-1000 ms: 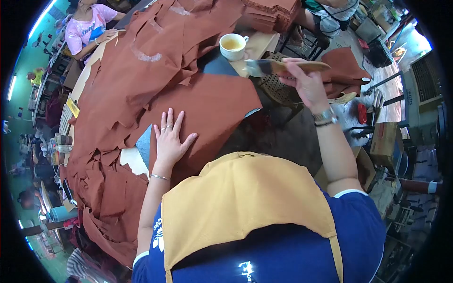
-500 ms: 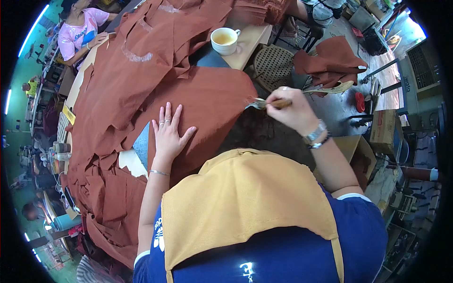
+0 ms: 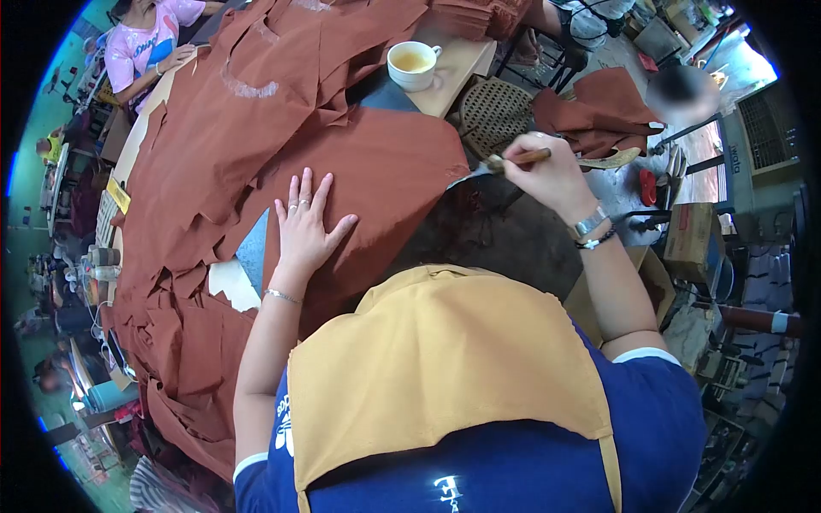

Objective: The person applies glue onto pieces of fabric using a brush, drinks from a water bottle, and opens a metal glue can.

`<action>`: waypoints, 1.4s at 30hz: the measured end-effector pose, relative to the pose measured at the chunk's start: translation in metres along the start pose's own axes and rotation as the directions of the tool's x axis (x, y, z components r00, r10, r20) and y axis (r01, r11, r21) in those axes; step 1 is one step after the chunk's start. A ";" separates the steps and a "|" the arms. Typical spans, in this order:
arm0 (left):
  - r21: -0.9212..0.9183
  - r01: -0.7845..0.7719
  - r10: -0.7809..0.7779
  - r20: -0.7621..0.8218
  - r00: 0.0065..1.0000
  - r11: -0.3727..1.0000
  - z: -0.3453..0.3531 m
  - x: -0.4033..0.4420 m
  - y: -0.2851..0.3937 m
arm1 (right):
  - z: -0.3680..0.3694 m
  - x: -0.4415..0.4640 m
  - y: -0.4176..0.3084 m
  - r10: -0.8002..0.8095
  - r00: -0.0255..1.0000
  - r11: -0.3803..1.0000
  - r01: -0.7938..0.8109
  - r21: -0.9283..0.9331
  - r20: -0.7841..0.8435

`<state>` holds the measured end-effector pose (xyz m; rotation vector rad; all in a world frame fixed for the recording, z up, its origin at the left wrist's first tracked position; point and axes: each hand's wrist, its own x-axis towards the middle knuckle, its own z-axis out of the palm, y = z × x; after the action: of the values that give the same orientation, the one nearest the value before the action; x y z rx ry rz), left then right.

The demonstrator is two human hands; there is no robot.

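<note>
We see a broad surface (image 3: 443, 96) which is mostly covered with reddish-brown material (image 3: 282, 77); its pale wood shows near the white cup (image 3: 410, 79), and inside this cup there is some yellowish content. On the bigger material we notice whitish smears, and at the far end a stack (image 3: 472, 17) of the same colour.

The flat brown sheet (image 3: 385, 171) lies in front of us, at the right side of the surface. Our left hand (image 3: 305, 229) rests on it with the fingers spread and grasping nothing. The fingers of our right hand (image 3: 552, 178) are closed around the handle of 1 brush (image 3: 534, 156), whose tip is at the right corner of the sheet; if it touches, we cannot tell.

Around us the room is crowded. Beside the surface stands 1 woven stool (image 3: 492, 115), and further right are hanging brown pieces (image 3: 603, 107), a red object (image 3: 647, 185) and a cardboard box (image 3: 688, 239). At the far left, 1 person in a pink shirt (image 3: 145, 56) is at the surface's edge.
</note>
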<state>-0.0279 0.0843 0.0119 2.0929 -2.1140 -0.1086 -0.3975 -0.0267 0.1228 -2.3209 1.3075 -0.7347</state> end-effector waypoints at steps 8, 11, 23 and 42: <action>-0.007 -0.076 0.076 0.025 0.997 0.997 0.000 0.028 -0.003 | 0.002 0.006 0.022 0.007 0.984 0.997 0.007 -0.076 0.180; 0.019 -0.137 0.137 0.003 0.991 0.990 0.004 0.043 -0.007 | 0.000 0.008 0.001 -0.069 0.997 0.995 0.066 0.073 0.047; 0.045 -0.355 0.353 0.048 0.934 0.934 0.010 0.115 -0.010 | 0.019 0.005 -0.014 -0.135 0.990 0.953 0.120 0.279 0.037; -0.047 -0.059 0.062 0.066 0.996 0.997 -0.010 0.014 0.025 | 0.024 -0.001 -0.004 -0.122 0.987 0.953 0.087 0.291 0.104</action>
<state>-0.0506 0.0716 0.0271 2.0254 -2.1903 -0.2206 -0.3806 -0.0224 0.1053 -2.1746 0.9610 -0.7491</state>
